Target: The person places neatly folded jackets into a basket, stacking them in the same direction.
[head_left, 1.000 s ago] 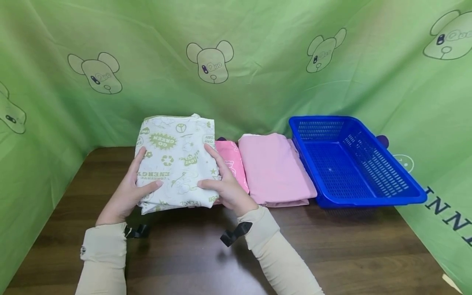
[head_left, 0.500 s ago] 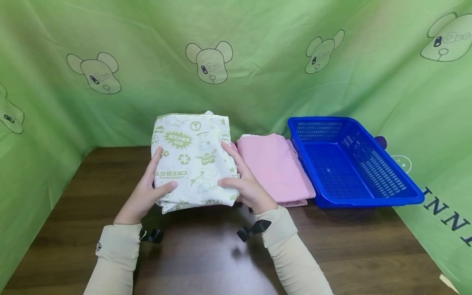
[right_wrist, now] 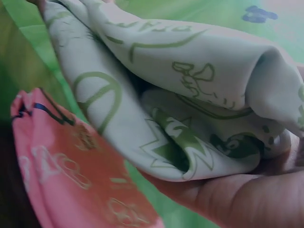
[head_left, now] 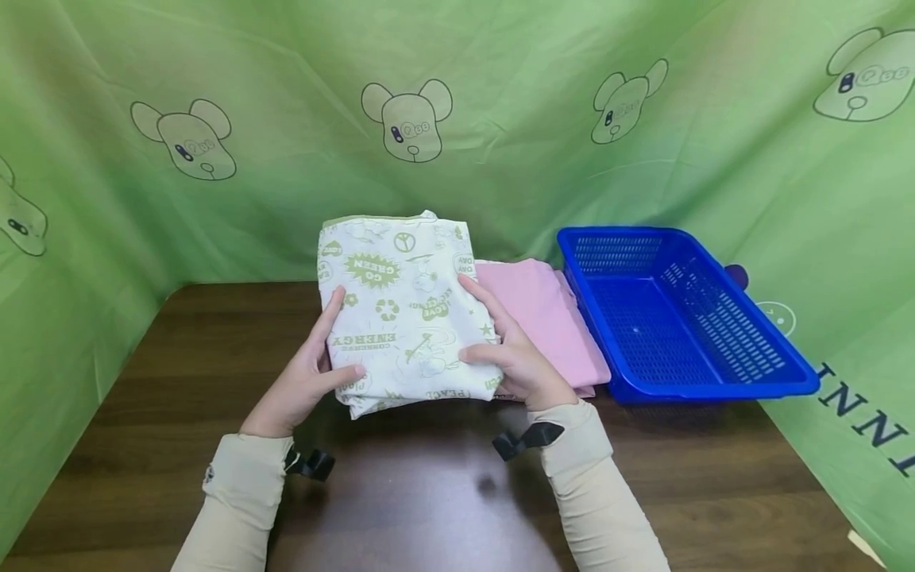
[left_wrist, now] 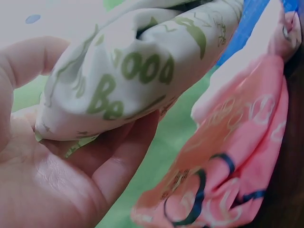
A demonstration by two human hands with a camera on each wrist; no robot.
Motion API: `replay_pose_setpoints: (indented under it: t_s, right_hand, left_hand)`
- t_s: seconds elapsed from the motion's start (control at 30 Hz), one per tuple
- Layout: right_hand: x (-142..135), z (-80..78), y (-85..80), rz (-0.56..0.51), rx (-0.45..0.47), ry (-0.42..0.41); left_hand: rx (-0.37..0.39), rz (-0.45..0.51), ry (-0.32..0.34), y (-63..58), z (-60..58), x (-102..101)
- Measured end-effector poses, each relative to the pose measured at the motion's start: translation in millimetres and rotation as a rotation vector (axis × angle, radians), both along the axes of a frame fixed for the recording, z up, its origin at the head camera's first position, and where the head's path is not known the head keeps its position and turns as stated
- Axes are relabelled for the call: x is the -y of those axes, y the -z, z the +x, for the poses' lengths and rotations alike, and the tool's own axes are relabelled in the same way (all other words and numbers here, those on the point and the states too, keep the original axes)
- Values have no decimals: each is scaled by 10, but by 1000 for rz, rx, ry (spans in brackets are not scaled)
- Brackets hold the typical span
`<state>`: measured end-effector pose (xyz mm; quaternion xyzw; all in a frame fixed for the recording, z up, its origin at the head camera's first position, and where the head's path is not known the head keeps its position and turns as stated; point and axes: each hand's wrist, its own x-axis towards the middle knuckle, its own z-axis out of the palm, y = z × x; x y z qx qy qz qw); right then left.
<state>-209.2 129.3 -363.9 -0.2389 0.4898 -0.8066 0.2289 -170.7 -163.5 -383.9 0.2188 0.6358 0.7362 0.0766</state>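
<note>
A folded white cloth (head_left: 400, 318) with green print is held up over the table, its printed face toward the head camera. My left hand (head_left: 306, 381) grips its left side, thumb on top and fingers beneath, as the left wrist view shows. On the opposite side my right hand (head_left: 525, 367) holds the cloth with its thumb over the face. Loose layers and folds of the white cloth (right_wrist: 109, 99) show in the right wrist view. Below it lies a brighter pink printed cloth (left_wrist: 237, 161), hidden from the head view. A plain light-pink folded cloth (head_left: 546, 318) lies just right of the white one.
A blue plastic basket (head_left: 715, 392) stands at the right of the brown wooden table (head_left: 643, 477). Behind the table hangs a green curtain (head_left: 515, 183) with bear heads on it. Black straps with small cameras hang at both wrists.
Both hands have carried the white cloth to the right, from the table's left part to over the bright pink cloth, which it now covers in the head view.
</note>
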Motion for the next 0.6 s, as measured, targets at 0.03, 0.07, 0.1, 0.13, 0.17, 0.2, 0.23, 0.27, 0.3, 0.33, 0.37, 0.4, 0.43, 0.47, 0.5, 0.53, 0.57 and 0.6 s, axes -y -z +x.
replay_pose_setpoints:
  t_s: [0.03, 0.07, 0.1, 0.13, 0.17, 0.2, 0.23, 0.27, 0.3, 0.33, 0.37, 0.4, 0.43, 0.47, 0.5, 0.53, 0.57, 0.6]
  right_hand:
    - [-35, 1, -13, 1, -2, -5]
    - [-69, 4, -27, 3, 2, -13]
    - [-103, 8, -38, 5, 6, -19]
    - [-144, 12, -50, 12, 7, -22]
    - [-184, 17, -59, 20, 11, -30]
    - [-223, 23, -66, 24, 18, -41]
    - [-261, 29, -74, 29, 24, -53]
    - [-299, 34, -81, 32, 32, -68]
    - [-336, 37, -86, 35, 34, -78]
    - [-374, 37, -91, 42, 34, -86]
    - [-411, 36, -98, 46, 33, -95]
    - [-447, 34, -108, 49, 32, -96]
    - [-483, 30, -120, 55, 28, -96]
    - [-518, 26, -133, 63, 21, -88]
    - [-554, 20, -148, 75, 13, -75]
    - [-589, 15, -165, 85, 7, -62]
    - [-624, 11, -182, 96, 4, -48]
    - [-658, 7, -200, 108, -1, -33]
  left_hand:
    - [1, 10, 12, 0, 6, -25]
    - [3, 18, 21, 2, 13, -51]
    - [5, 25, 30, 9, 21, -76]
    - [7, 32, 39, 19, 26, -106]
    - [10, 38, 44, 30, 31, -138]
    - [11, 44, 50, 46, 37, -170]
    - [14, 50, 54, 62, 43, -201]
    - [23, 56, 58, 78, 50, -234]
    - [30, 59, 60, 94, 55, -265]
    - [39, 65, 61, 105, 58, -297]
    - [47, 75, 64, 113, 56, -331]
    - [54, 84, 69, 119, 50, -365]
    - [58, 92, 72, 118, 41, -400]
    - [59, 94, 71, 112, 31, -437]
    - [56, 91, 68, 104, 19, -472]
    - [56, 96, 70, 91, 3, -510]
    - [55, 100, 73, 77, -12, -548]
    - [54, 99, 73, 59, -25, -585]
